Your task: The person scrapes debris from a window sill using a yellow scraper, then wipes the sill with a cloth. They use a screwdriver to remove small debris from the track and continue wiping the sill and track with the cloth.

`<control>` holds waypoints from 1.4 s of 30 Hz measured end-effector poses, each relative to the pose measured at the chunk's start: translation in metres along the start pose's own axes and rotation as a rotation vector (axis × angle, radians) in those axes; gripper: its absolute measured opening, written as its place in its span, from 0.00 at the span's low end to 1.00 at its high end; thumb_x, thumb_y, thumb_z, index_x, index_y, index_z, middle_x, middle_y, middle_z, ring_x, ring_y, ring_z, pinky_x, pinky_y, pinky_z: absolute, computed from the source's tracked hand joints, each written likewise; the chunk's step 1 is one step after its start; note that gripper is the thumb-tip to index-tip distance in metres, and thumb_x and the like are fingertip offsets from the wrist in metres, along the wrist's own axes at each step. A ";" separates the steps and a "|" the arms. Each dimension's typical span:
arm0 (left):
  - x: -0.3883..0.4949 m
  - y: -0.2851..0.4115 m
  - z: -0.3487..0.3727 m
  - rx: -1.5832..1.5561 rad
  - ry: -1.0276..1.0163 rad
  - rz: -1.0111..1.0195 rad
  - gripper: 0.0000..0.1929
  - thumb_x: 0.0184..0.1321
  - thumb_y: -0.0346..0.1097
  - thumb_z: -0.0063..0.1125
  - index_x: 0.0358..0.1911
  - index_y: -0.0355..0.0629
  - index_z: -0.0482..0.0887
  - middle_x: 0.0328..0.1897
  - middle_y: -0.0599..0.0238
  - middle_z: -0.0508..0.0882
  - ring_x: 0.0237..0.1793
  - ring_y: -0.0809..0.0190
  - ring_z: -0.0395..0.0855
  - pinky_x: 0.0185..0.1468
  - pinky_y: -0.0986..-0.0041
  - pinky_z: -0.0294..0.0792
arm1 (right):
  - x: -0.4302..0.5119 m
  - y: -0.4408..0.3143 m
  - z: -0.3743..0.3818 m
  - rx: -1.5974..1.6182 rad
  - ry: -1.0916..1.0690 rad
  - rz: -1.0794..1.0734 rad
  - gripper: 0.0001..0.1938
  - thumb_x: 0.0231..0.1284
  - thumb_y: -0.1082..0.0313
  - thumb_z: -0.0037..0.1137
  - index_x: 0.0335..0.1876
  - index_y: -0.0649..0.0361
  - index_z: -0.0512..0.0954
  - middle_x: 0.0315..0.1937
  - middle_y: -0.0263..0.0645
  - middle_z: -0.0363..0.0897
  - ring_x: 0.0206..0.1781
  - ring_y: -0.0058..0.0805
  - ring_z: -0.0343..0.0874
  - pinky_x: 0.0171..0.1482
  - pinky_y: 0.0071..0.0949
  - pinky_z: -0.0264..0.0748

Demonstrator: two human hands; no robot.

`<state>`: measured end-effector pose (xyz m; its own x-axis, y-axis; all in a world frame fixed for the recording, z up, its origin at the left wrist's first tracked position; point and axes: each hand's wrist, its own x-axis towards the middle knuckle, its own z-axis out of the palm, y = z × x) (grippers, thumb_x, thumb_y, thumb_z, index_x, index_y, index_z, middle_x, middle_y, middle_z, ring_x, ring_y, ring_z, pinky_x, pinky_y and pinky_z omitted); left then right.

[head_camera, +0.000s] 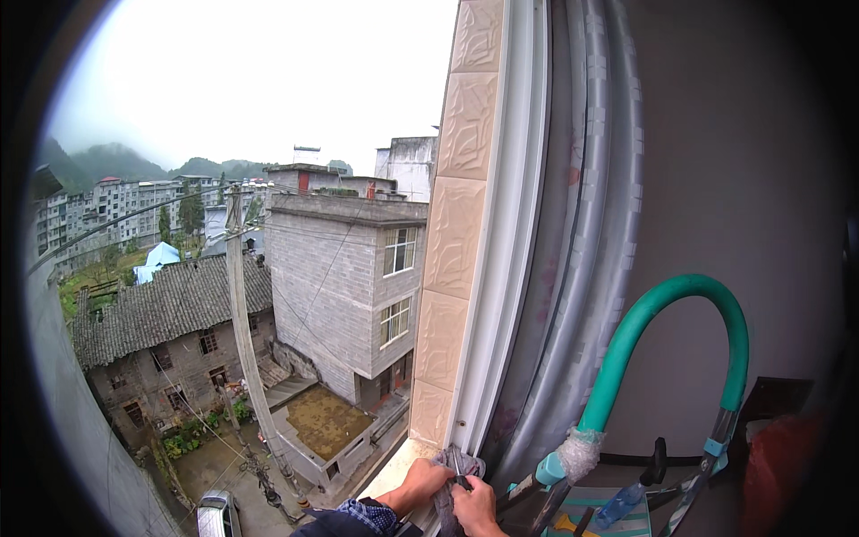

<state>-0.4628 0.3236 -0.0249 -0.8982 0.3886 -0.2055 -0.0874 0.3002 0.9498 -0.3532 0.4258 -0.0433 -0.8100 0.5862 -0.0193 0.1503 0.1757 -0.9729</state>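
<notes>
At the lower corner of a white window frame [500, 268], a grey cloth [446, 500] is bunched over the track. My left hand [419, 484] presses on the cloth's left side with its fingers closed on it. Just right of it, my right hand [475, 505] grips a thin tool with a dark handle [463, 480], whose metal shaft points up into the cloth. The tool's exact kind and its tip cannot be told. Beige embossed tiles [458, 235] line the outer wall beside the frame, above a pale sill [396, 470].
A stepladder with a green padded rail [607, 376] stands at the right, holding a blue spray bottle [621, 505] and a yellow-handled tool [576, 525]. Grey curtains [584, 268] hang beside the frame. Outside the window is a deep drop to a yard with a parked car [216, 515].
</notes>
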 end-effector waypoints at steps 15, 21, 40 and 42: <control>0.018 -0.001 0.001 0.095 -0.116 0.070 0.22 0.59 0.49 0.69 0.35 0.29 0.91 0.26 0.59 0.88 0.22 0.61 0.84 0.26 0.67 0.73 | -0.015 -0.025 -0.024 -0.508 -0.018 -0.258 0.21 0.71 0.53 0.51 0.54 0.63 0.85 0.52 0.64 0.85 0.58 0.67 0.83 0.61 0.57 0.78; 0.008 0.014 0.002 0.354 -0.084 0.098 0.32 0.58 0.62 0.70 0.42 0.32 0.92 0.35 0.50 0.91 0.33 0.52 0.91 0.37 0.62 0.79 | -0.064 -0.058 -0.048 -0.387 0.078 -0.352 0.19 0.73 0.55 0.52 0.59 0.59 0.81 0.47 0.63 0.86 0.53 0.66 0.84 0.55 0.58 0.80; -0.003 0.053 0.027 0.857 0.082 0.231 0.33 0.61 0.65 0.63 0.43 0.33 0.93 0.45 0.43 0.92 0.49 0.41 0.92 0.51 0.54 0.82 | -0.125 -0.044 -0.137 -0.117 0.396 -1.171 0.20 0.67 0.73 0.65 0.62 0.70 0.81 0.43 0.55 0.87 0.41 0.52 0.87 0.45 0.44 0.84; -0.009 0.059 0.028 0.854 0.054 0.147 0.35 0.62 0.65 0.63 0.47 0.33 0.93 0.51 0.43 0.92 0.55 0.40 0.90 0.56 0.52 0.81 | -0.119 -0.040 -0.144 -0.247 0.475 -1.168 0.19 0.66 0.69 0.67 0.60 0.69 0.82 0.39 0.52 0.85 0.37 0.53 0.85 0.42 0.46 0.82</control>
<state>-0.4476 0.3617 0.0264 -0.8961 0.4395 -0.0622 0.3654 0.8098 0.4590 -0.1806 0.4631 0.0311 -0.2588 0.1996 0.9451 -0.3667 0.8848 -0.2873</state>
